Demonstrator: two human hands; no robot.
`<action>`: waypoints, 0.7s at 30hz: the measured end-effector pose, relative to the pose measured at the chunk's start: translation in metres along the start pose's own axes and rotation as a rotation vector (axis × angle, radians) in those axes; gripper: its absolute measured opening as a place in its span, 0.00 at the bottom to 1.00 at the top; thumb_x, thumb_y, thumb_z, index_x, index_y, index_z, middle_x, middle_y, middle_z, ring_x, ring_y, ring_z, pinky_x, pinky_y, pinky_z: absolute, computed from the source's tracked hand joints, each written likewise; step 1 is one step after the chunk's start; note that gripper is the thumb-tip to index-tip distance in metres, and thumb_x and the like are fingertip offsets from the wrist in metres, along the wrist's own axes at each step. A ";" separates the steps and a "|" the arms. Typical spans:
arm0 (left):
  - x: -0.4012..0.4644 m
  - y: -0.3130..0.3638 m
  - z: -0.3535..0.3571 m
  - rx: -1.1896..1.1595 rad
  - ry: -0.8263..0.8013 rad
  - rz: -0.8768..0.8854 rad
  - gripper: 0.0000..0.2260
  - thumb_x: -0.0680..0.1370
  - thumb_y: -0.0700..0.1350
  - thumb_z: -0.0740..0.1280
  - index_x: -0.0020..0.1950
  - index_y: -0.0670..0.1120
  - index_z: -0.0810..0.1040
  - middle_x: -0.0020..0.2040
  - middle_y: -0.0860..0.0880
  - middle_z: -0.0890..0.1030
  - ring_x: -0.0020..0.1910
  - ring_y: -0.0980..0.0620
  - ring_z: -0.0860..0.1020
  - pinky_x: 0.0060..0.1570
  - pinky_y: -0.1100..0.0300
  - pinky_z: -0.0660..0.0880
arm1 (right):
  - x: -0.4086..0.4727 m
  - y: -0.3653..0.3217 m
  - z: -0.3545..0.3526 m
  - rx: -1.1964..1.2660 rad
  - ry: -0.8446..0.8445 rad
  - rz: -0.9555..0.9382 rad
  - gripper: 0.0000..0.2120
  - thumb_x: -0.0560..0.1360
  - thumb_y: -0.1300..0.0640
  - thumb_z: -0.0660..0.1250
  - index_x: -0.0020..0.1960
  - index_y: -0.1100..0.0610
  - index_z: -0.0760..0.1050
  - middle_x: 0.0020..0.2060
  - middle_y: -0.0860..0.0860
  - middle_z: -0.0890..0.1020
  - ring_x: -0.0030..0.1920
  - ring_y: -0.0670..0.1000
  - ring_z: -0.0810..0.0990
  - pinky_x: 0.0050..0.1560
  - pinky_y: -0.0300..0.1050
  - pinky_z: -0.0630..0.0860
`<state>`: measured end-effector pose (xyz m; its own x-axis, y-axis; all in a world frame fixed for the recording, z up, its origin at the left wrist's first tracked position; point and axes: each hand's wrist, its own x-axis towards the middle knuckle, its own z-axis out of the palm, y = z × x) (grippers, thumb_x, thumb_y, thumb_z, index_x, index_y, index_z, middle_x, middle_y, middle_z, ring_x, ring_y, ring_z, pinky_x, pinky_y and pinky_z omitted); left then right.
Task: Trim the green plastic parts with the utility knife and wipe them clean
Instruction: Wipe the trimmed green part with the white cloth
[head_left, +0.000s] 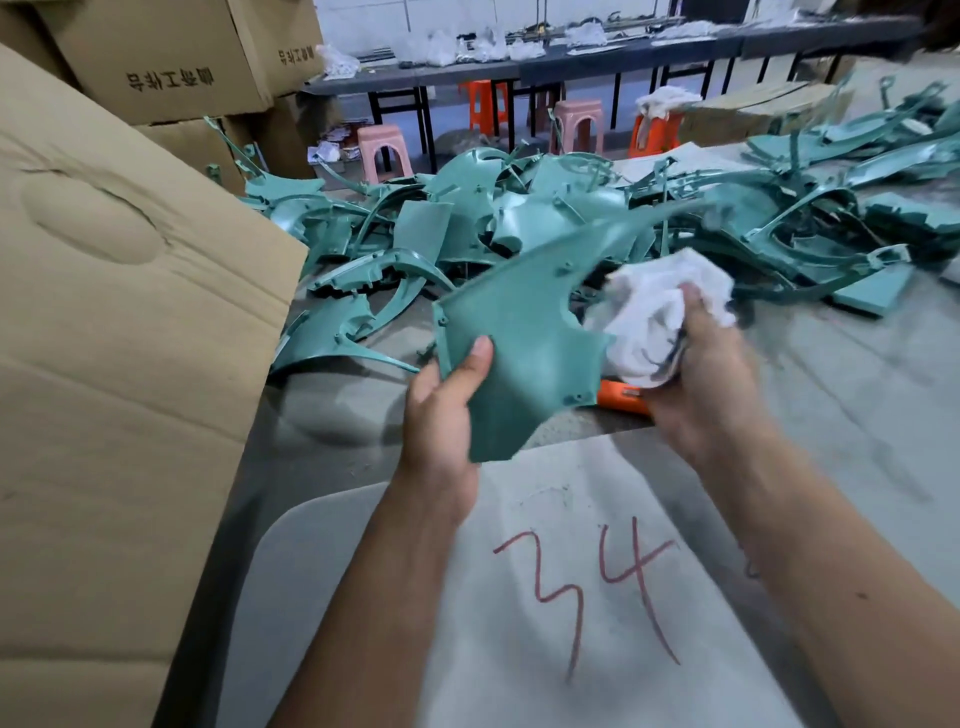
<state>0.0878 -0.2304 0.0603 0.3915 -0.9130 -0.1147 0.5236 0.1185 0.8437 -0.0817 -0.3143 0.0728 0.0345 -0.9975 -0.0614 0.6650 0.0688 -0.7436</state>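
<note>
While the left hand grips a matte green part (curved, studded), the right hand clutches a white rag.

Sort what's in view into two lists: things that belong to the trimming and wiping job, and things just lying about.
Job:
- green part, held by left hand
- white rag, gripped by right hand
- orange knife handle, half hidden
- pile of green parts

Lying about:
- cardboard boxes
- plastic stools
- far table
</note>
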 end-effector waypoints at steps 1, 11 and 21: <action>-0.001 -0.005 0.003 0.055 0.053 -0.021 0.10 0.78 0.47 0.71 0.58 0.46 0.82 0.51 0.49 0.87 0.47 0.52 0.86 0.42 0.58 0.82 | -0.009 0.007 0.007 0.106 -0.151 0.123 0.17 0.84 0.52 0.61 0.68 0.61 0.75 0.59 0.57 0.85 0.60 0.56 0.84 0.59 0.55 0.82; 0.012 -0.012 0.006 -0.083 0.417 0.143 0.18 0.87 0.49 0.53 0.59 0.39 0.79 0.59 0.37 0.83 0.59 0.40 0.80 0.65 0.46 0.77 | -0.069 0.041 0.039 -0.222 -0.595 0.005 0.08 0.80 0.53 0.67 0.55 0.52 0.83 0.51 0.45 0.86 0.51 0.44 0.84 0.54 0.38 0.79; 0.022 0.000 -0.023 0.983 0.529 0.464 0.24 0.87 0.47 0.53 0.42 0.31 0.77 0.46 0.28 0.81 0.44 0.30 0.78 0.41 0.48 0.68 | -0.055 0.035 0.028 -0.572 -0.371 -0.354 0.13 0.74 0.71 0.72 0.53 0.57 0.79 0.39 0.44 0.85 0.38 0.43 0.83 0.39 0.38 0.81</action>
<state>0.1136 -0.2414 0.0453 0.7711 -0.5623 0.2987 -0.4584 -0.1646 0.8734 -0.0397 -0.2575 0.0690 0.2064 -0.8946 0.3963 0.1967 -0.3588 -0.9124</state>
